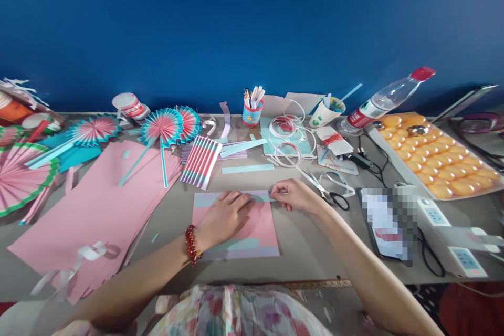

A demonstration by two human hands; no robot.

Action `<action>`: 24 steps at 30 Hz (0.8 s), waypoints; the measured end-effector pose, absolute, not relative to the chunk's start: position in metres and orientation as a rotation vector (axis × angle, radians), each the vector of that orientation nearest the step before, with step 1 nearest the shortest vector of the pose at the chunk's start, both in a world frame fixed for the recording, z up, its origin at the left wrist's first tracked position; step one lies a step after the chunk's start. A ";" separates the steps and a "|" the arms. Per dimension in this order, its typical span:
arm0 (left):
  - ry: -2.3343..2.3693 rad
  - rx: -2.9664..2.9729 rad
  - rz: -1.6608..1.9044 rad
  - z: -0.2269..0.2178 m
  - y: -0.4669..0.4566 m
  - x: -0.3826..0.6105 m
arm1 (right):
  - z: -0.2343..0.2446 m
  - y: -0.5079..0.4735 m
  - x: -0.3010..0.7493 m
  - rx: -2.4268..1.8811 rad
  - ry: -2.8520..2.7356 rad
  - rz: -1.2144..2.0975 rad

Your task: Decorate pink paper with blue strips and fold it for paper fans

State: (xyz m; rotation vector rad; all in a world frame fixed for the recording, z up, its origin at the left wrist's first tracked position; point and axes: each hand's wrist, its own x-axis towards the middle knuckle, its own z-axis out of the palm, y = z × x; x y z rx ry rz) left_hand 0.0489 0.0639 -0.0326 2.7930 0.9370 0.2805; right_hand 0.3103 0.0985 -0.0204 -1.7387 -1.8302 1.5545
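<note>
A pink paper sheet (263,223) with pale blue and lilac strips along its far and near edges lies flat before me. My left hand (226,215), with a red bead bracelet (191,244) at the wrist, rests flat on it, fingers stretched out toward the far edge. At the sheet's far right corner my right hand (289,195) is closed, pinching the end of a pale blue paper strip (262,197). Just beyond stands a pleated pink, blue and white paper piece (201,161). Another pale blue strip (248,168) lies behind the sheet.
Pink sheets (90,205) and several folded paper fans (161,128) cover the left. Scissors (325,189), a phone (384,226) and a power strip (452,241) lie right. Behind stand a pen cup (252,114), a paper cup (326,114) and a plastic bottle (380,102).
</note>
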 end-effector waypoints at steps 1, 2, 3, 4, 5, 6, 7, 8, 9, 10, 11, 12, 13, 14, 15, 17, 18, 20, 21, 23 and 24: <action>0.938 2.794 0.280 -0.033 0.064 0.049 | -0.020 0.098 0.310 -1.747 -1.838 1.543; 0.940 2.795 0.281 -0.033 0.064 0.049 | -0.020 0.098 0.310 -1.754 -1.845 1.532; 0.939 2.798 0.282 -0.033 0.064 0.049 | -0.019 0.098 0.310 -1.760 -1.851 1.523; 0.938 2.800 0.283 -0.033 0.064 0.049 | -0.018 0.098 0.309 -1.763 -1.857 1.514; 0.936 2.804 0.285 -0.033 0.064 0.049 | -0.018 0.097 0.309 -1.767 -1.864 1.506; 0.935 2.807 0.285 -0.033 0.064 0.049 | -0.017 0.097 0.309 -1.770 -1.871 1.499; 0.935 2.811 0.286 -0.033 0.064 0.049 | -0.016 0.097 0.308 -1.774 -1.879 1.491; 0.936 2.814 0.285 -0.033 0.064 0.049 | -0.015 0.097 0.308 -1.778 -1.887 1.483; 0.936 2.818 0.283 -0.033 0.064 0.049 | -0.014 0.096 0.307 -1.783 -1.895 1.475; 0.936 2.821 0.280 -0.032 0.064 0.049 | -0.014 0.096 0.307 -1.788 -1.904 1.465; 0.932 2.824 0.279 -0.032 0.065 0.049 | -0.013 0.096 0.306 -1.793 -1.913 1.455; 0.931 2.825 0.278 -0.032 0.065 0.049 | -0.012 0.095 0.306 -1.799 -1.922 1.443; 0.930 2.824 0.276 -0.032 0.065 0.049 | -0.011 0.095 0.305 -1.805 -1.930 1.430; 0.930 2.822 0.275 -0.032 0.065 0.048 | -0.010 0.094 0.305 -1.810 -1.939 1.416; 0.931 2.822 0.275 -0.032 0.065 0.048 | -0.009 0.094 0.304 -1.815 -1.946 1.403; 0.935 2.823 0.270 -0.033 0.065 0.048 | -0.007 0.093 0.303 -1.825 -1.957 1.379; 0.936 2.825 0.264 -0.033 0.064 0.048 | -0.006 0.093 0.303 -1.830 -1.959 1.368; 0.939 2.827 0.252 -0.033 0.064 0.049 | -0.005 0.092 0.302 -1.837 -1.963 1.351; 0.942 2.827 0.246 -0.033 0.064 0.049 | -0.004 0.092 0.301 -1.838 -1.965 1.344; 0.943 2.827 0.245 -0.034 0.065 0.049 | -0.004 0.092 0.301 -1.838 -1.972 1.332; 0.943 2.828 0.245 -0.034 0.065 0.049 | -0.004 0.092 0.301 -1.838 -1.977 1.327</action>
